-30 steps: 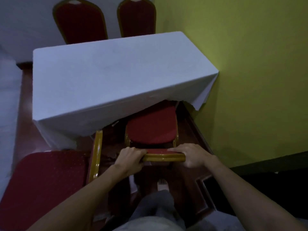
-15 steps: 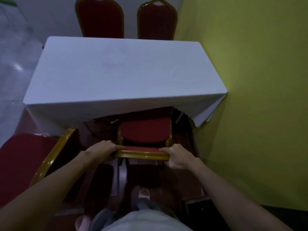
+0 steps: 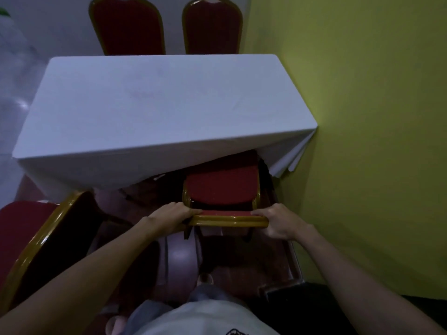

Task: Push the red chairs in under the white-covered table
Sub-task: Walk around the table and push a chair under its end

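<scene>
Looking down, I see the white-covered table (image 3: 154,110) filling the middle of my view, its right end close against the yellow-green wall (image 3: 375,117). Its cloth hangs over the near edge and bunches in folds at the near right corner. Beyond the far edge stand two red chairs (image 3: 130,25) side by side, only their gold-rimmed backs showing above the tabletop.

At the near left corner another red chair (image 3: 36,243) stands clear of the table, angled, its gold frame catching the light and its seat out in the open.

Under the near edge, toward the right end, sits the red chair I am holding (image 3: 222,187). The front part of its seat is tucked beneath the hanging cloth, which lifts over it; the rest of the seat and the backrest remain outside the table.

My left hand (image 3: 173,217) is wrapped around the left end of that backrest's gold top rail, fingers curled over it. My right hand (image 3: 278,222) is closed on the right end of the same rail, thumb on top. Both forearms reach straight forward to it.

Below, between my arms, one foot (image 3: 205,279) shows on the dark reddish floor (image 3: 242,262).
</scene>
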Motion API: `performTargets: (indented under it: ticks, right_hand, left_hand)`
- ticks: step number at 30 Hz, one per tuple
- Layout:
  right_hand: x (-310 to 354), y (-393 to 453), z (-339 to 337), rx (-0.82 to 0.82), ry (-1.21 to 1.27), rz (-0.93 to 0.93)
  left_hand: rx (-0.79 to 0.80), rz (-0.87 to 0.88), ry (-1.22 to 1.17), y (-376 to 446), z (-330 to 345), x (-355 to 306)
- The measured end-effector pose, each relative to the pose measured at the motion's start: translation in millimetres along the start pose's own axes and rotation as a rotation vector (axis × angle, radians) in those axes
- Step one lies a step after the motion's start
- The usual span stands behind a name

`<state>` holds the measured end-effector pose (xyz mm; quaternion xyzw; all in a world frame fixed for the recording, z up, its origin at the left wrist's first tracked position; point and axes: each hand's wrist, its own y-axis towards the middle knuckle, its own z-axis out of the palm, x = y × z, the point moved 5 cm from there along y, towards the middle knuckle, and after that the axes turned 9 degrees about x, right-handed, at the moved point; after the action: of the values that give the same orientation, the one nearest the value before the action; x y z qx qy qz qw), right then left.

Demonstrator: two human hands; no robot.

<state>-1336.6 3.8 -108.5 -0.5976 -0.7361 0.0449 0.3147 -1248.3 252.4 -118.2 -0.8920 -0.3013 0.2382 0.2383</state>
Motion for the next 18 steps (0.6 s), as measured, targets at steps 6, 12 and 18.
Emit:
performTargets:
  ticks: [6, 12, 18]
  right_hand:
    - [-26, -9, -1, -0.056, -0.052, -0.001]
    - [-38, -22, 4, -0.061, -0.067, -0.012]
    - [-59, -12, -18, -0.074, -0.065, 0.062]
  left_hand:
    - [0.003, 0.000, 0.019, 13, 2, -23]
    - [-0.004, 0.057, -0.009, 18, 7, -38]
    - [-0.030, -0.003, 0.001, 39, -4, -37]
